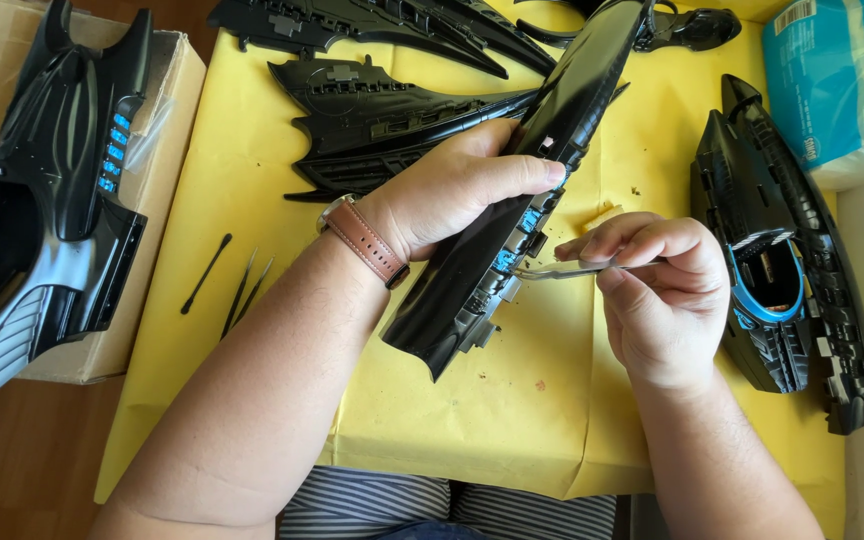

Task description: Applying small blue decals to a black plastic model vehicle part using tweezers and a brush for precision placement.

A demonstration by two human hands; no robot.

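I see my left hand [457, 190] wrapped around a long glossy black plastic model hull panel [512, 200], the fingers closed on its edge, holding it tilted from 1 o'clock down to 7 o'clock above the yellow paper sheet [472, 400] on the counter. My right hand [657, 300] is just beside it at 3 o'clock, and its fingers pinch thin metal tweezers [562, 268] whose tips touch the small blue parts on the panel's side. At 9 o'clock a big black model body with blue lights [42, 200] rests on a cardboard box [177, 110]. At 3 o'clock lies another black model section with a blue ring [767, 270].
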